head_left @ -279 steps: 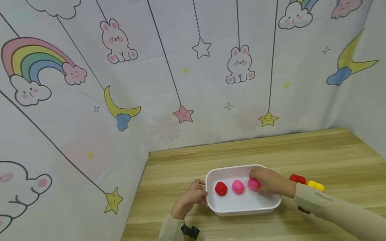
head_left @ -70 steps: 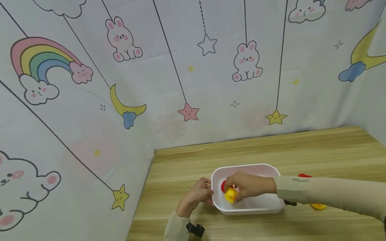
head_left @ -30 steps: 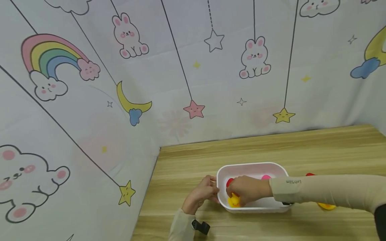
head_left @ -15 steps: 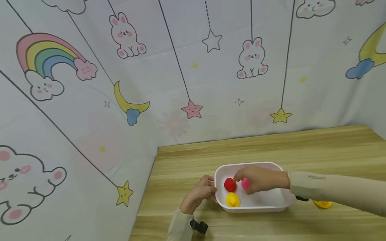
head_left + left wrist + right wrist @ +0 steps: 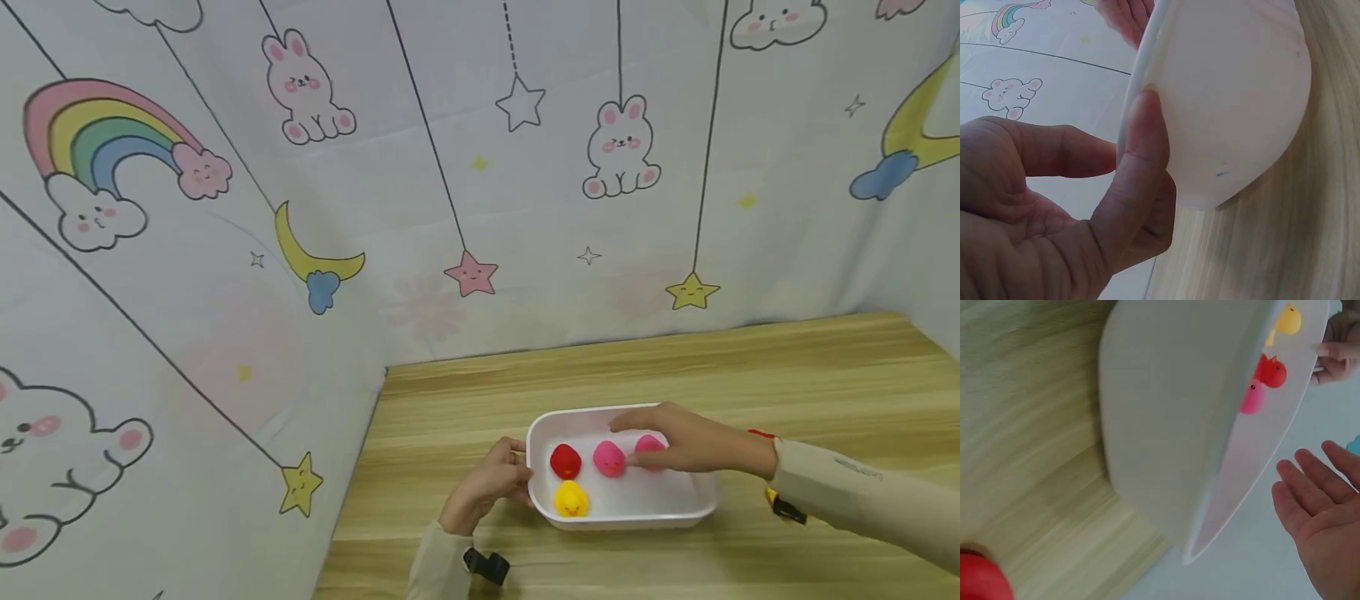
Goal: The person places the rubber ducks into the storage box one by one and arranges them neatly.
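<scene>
A white plastic basin (image 5: pixel 652 508) stands on the wooden table. My left hand (image 5: pixel 491 483) pinches its left end; in the left wrist view, the thumb (image 5: pixel 1141 128) and index finger lie at the rim. Inside are a red toy duck (image 5: pixel 566 461), a yellow toy duck (image 5: pixel 572 499) in front of it, a pink toy duck (image 5: pixel 609 459) to its right, and another pink duck (image 5: pixel 649 451) partly behind my right fingers. My right hand (image 5: pixel 686 442) hovers over the basin's right half, fingers extended and holding nothing, as the right wrist view also shows.
Right of the basin, my right forearm mostly hides a red toy (image 5: pixel 761 433) and a yellow toy (image 5: pixel 771 497) on the table. A red rounded toy (image 5: pixel 984 578) shows in the right wrist view. A white patterned cloth (image 5: pixel 525 208) hangs behind the table.
My right hand has let go of the yellow duck at the basin's near left corner and moved right. Both pink ducks now show. My left hand still holds the basin's left end.
</scene>
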Available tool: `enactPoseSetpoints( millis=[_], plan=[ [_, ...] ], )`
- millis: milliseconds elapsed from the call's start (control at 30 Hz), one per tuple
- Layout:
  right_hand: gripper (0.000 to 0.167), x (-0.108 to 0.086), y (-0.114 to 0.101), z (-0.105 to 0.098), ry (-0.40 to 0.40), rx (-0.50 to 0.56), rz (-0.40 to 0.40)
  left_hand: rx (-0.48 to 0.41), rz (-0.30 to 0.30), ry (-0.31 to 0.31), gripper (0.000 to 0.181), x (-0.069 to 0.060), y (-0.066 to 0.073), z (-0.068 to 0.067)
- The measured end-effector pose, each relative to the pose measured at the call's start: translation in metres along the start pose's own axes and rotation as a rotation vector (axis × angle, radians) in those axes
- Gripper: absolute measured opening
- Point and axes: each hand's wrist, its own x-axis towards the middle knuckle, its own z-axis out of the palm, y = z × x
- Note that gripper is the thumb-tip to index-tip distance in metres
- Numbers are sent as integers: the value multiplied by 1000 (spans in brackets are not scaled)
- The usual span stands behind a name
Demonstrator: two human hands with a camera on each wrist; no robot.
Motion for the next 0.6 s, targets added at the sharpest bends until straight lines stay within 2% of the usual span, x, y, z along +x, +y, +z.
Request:
enactPoseSetpoints(
  millis=[133,233,333,400,500,600],
  plan=[
    [43,-17,10,-2,78,13,25,-8,0,1,40,0,1,0],
    [38,-30,14,-3,123,66,47,-2,1,0,39,0,1,0],
    [40,-42,17,-6,149,110,71,3,-5,-4,39,0,1,0],
    [42,-48,20,-8,171,103,81,5,-2,-5,38,1,0,0],
    [43,-58,24,-10,216,40,93,8,-2,-9,37,1,-2,-1],
    [40,-67,31,-14,267,-2,133,4,-5,-13,37,1,-2,-1]
  ],
)
